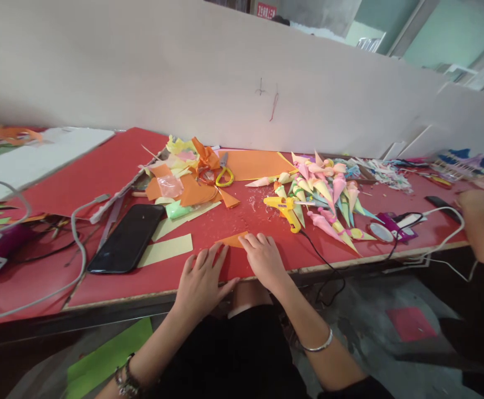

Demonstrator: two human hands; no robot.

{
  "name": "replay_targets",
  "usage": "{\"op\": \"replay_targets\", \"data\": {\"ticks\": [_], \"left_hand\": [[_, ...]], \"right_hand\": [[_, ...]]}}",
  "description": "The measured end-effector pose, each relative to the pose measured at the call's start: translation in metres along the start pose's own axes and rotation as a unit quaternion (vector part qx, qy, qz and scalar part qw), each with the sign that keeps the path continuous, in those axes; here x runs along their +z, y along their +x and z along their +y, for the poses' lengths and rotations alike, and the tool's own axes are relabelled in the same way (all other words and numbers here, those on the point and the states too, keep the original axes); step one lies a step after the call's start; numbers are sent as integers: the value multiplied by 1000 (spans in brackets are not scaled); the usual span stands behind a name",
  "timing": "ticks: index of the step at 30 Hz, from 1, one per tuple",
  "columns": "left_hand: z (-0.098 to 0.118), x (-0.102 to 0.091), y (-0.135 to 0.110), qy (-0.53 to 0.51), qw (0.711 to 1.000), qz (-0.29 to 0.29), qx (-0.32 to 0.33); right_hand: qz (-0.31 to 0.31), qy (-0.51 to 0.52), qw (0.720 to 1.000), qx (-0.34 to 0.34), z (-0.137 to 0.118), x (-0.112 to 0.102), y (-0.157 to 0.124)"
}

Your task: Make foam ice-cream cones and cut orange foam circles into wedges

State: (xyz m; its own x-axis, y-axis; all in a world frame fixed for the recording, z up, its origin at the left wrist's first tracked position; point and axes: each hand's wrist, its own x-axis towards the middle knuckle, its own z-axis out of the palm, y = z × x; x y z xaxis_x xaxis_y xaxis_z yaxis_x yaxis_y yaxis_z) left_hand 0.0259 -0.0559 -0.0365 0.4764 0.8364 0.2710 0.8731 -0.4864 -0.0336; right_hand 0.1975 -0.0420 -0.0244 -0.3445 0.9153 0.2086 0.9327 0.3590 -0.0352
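At the table's front edge lies a small, flat orange piece [233, 240], foam or paper. My left hand [202, 280] rests flat with its fingers apart, the fingertips at the piece's left end. My right hand [264, 263] has its fingers bent down over the right end, holding it against the red table [242, 271]. Part of the piece is hidden under the fingers. A yellow glue gun [285, 210] lies beyond my right hand. Pale yellow strips [167, 250] and a black phone [127, 238] are to the left of my left hand.
Yellow-and-orange scissors [224, 172] lie by orange scraps [195, 188]. Several pastel cones [327, 188] are heaped at right, near a purple power strip [395, 227]. Cables hang over the front edge. Another person's hand [474, 202] is at far right. A wall [183, 72] stands behind.
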Motion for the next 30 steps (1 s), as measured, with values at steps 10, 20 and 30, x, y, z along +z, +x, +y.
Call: {"op": "replay_targets", "data": {"ticks": [10, 20, 30], "left_hand": [[-1, 1, 0, -7, 1000, -4, 2], [-12, -10, 10, -111, 993, 9, -44], [-32, -19, 39, -435, 880, 65, -179]], "right_hand": [[37, 88, 994, -51, 4, 2, 3], [-25, 175, 984, 34, 6, -10, 22], [6, 608, 788, 98, 3, -9, 29]]}}
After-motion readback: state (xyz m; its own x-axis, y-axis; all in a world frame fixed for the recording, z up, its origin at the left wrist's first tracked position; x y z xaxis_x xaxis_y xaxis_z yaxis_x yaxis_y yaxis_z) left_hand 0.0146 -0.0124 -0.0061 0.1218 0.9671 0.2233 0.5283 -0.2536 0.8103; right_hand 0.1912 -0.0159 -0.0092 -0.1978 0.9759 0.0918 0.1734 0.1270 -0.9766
